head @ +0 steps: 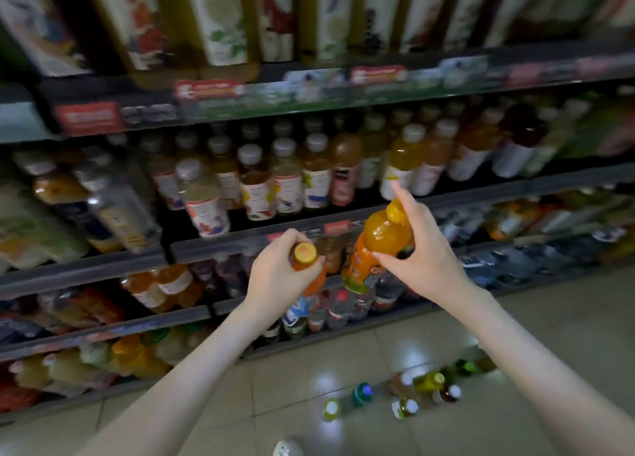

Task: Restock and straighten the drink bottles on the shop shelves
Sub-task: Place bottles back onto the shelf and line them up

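Observation:
My left hand (278, 276) grips an orange drink bottle (307, 259) near its yellow cap, held upright in front of the lower shelves. My right hand (422, 249) holds a second orange juice bottle (374, 249) by its neck and shoulder, tilted with the cap up to the right, index finger pointing up. Both bottles hang in the air just before the shelf edge (309, 232). Above that edge, the middle shelf (481, 191) carries rows of white-capped tea and juice bottles (285, 177).
Tall cartons (220, 19) fill the top shelf. Lower shelves hold orange juice packs (161, 287) and water bottles (343, 307). Several loose bottles (405, 397) stand on the tiled floor at my feet, right of centre. The picture is blurred.

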The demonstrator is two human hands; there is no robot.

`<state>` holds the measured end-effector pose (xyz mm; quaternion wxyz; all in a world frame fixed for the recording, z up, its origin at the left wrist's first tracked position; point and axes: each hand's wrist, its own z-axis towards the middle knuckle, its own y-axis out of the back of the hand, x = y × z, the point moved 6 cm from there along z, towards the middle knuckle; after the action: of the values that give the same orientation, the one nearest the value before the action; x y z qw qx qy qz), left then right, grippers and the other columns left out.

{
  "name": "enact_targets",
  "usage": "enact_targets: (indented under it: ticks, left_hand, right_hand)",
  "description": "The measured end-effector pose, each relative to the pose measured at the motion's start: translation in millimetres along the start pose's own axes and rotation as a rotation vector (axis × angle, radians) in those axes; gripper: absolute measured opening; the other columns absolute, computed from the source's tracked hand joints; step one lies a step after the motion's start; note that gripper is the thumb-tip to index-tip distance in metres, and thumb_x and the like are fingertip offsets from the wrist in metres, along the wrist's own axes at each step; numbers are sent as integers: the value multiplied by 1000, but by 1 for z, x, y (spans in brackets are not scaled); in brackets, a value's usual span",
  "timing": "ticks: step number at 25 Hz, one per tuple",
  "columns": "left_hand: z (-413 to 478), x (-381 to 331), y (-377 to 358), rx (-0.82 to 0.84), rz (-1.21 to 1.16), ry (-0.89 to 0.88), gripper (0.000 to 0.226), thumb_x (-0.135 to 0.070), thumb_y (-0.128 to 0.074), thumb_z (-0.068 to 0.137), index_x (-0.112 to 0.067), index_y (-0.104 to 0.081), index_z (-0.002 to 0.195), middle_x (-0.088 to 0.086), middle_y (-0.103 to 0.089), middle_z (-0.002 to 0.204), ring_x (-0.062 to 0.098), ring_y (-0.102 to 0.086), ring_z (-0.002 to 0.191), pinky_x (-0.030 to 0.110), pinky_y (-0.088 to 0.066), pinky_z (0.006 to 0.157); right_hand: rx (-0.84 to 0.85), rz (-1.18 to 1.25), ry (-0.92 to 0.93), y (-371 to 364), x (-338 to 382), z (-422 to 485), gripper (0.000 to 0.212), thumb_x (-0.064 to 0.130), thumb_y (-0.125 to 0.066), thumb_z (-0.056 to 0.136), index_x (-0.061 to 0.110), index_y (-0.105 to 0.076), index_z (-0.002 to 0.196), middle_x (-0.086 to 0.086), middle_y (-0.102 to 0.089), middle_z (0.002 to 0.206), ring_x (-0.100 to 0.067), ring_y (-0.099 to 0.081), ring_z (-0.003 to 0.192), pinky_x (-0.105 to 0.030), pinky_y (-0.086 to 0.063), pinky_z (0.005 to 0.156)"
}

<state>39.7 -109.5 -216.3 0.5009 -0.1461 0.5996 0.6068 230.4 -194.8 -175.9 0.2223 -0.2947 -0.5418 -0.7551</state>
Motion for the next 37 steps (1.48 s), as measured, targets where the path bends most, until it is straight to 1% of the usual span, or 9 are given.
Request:
enact_targets:
  ticks: [4, 11, 14, 20, 25, 29, 32, 34, 37]
  left_hand:
    - [-6, -91, -112, 75, -28, -78, 23, -27, -74, 77, -25, -52, 80, -10, -57, 75, 5, -52, 72, 20, -37, 64]
    - [-10, -256, -304, 237, -161, -129, 22, -27, -73, 79, -19, -53, 82, -9, -57, 75, 0, -52, 72, 12, -36, 61]
    - [1, -313, -372, 373, -232, -136, 20, -31, -71, 81, -21, -54, 84, -8, -59, 81, 0, -53, 74, 19, -41, 64]
    - [39, -405, -516, 510, -176, -310, 20, -32, -72, 80, -24, -54, 81, -8, -59, 78, 5, -54, 74, 25, -44, 65]
    - [88, -484, -643, 560, -188, -375, 20, -31, -74, 77, -25, -55, 81, -10, -61, 81, 2, -56, 80, 29, -49, 71]
    - [118, -570, -742, 594, -188, -455, 20, -31, -72, 78, -26, -53, 80, -11, -60, 80, -1, -55, 79, 22, -45, 65]
    - [133, -632, -825, 613, -166, -504, 19, -34, -70, 80, -27, -52, 82, -12, -59, 81, 1, -56, 80, 22, -46, 67]
    - [139, -673, -883, 596, -173, -505, 19, -34, -70, 81, -27, -52, 83, -13, -59, 82, 0, -55, 81, 20, -45, 66]
    - [143, -728, -967, 569, -150, -495, 18, -32, -70, 81, -24, -54, 84, -11, -60, 83, 1, -55, 80, 20, -45, 66]
  right_hand:
    - [-146, 52, -115, 108, -82, -67, 89, 9, -79, 73, 58, -26, 126, 21, -37, 120, 4, -42, 109, -36, -47, 94]
    - [-296, -41, -249, 285, -211, -165, 85, 5, -76, 71, 53, -32, 126, 18, -40, 126, 4, -43, 107, -25, -41, 93]
    - [-363, -42, -317, 348, -263, -190, 83, 6, -73, 69, 49, -36, 129, 19, -41, 128, 1, -44, 109, -26, -42, 93]
    - [-460, -52, -371, 453, -376, -212, 87, 4, -75, 67, 57, -33, 121, 16, -43, 127, 5, -45, 106, -3, -37, 81]
    - [-481, -110, -392, 558, -478, -214, 89, 1, -77, 65, 56, -33, 120, 13, -44, 127, 5, -45, 107, -2, -36, 83]
    - [-631, -122, -430, 663, -555, -233, 89, -3, -78, 63, 52, -36, 118, 17, -45, 120, 6, -46, 103, 1, -35, 81]
    - [-689, -143, -449, 740, -623, -255, 89, -3, -79, 62, 52, -37, 118, 13, -45, 119, 3, -47, 101, -3, -39, 80]
    - [-693, -166, -444, 794, -670, -269, 88, -2, -79, 63, 53, -36, 116, 12, -45, 120, 1, -47, 100, -7, -40, 79]
    - [-664, -187, -437, 870, -742, -288, 86, -3, -77, 64, 53, -36, 115, 11, -45, 122, -2, -48, 101, -3, -37, 78]
